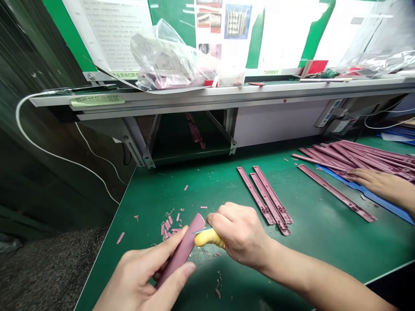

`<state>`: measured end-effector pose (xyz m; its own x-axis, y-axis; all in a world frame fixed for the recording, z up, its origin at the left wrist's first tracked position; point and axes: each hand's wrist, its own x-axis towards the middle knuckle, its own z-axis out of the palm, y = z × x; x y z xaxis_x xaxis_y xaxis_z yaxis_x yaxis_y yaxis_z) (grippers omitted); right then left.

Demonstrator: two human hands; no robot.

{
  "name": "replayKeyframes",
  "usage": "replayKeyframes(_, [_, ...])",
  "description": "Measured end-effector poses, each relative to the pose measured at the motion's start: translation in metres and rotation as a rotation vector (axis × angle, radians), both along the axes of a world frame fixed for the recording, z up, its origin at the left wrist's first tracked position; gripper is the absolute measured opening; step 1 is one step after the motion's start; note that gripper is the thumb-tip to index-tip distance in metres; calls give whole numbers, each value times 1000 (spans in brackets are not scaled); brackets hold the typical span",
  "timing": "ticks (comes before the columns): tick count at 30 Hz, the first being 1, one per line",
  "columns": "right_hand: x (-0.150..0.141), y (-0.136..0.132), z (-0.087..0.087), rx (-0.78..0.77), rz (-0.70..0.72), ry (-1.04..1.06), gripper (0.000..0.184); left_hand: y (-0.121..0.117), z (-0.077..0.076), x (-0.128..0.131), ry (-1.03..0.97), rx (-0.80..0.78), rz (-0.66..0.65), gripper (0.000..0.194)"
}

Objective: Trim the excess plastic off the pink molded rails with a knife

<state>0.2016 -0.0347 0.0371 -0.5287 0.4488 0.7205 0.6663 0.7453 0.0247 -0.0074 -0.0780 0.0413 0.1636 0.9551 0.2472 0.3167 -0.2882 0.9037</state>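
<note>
Pink plastic strip (pixel 181 248) sits pinched in the left hand (pixel 139 276), the thumb lying along its upper face and the fingers curled beneath it, with the far end tilted up beyond the fingertips. The right hand (pixel 240 233) is closed around the yellow handle of a short knife (pixel 209 238), its fingers pressed together and wrapped over the grip. The small blade (pixel 201 230) points left out of that grip and meets the strip's edge near its far end.

Just beyond the left hand's thumb, pink plastic shavings (pixel 167 229) lie scattered on the green workbench (pixel 181 190). Ahead of the right hand, three notched pink strips (pixel 266 198) lie side by side, nearly touching. Farther right, a single pink strip (pixel 337 192) lies just beside a blue sheet (pixel 372 196), which runs under a heap of similar strips (pixel 366 157). Another person's hand (pixel 366 179) rests on the sheet at the heap's near edge, its fingers together and flat.

Well ahead of both hands, a metal shelf (pixel 207 97) spans the bench, with a clear plastic bag (pixel 165 58) on top.
</note>
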Motion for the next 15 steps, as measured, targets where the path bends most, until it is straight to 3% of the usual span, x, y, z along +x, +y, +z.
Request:
replayKeyframes(4, [6, 1, -7, -430, 104, 284, 33, 22, -9, 2, -265, -288, -108, 51])
replayKeyframes(6, [9, 2, -14, -631, 108, 446, 35, 33, -15, 6, -416, -416, -51, 52])
replayKeyframes(8, [8, 5, -21, -721, 100, 516, 35, 41, -19, 12, -562, -548, 23, 51])
replayKeyframes(12, [-3, 15, -24, -550, 1, 406, 36, 43, -24, 26, -782, -635, 50, 44])
replayKeyframes(15, [-11, 25, -17, -372, -143, 232, 55, 40, -25, 32, -824, -631, 26, 40])
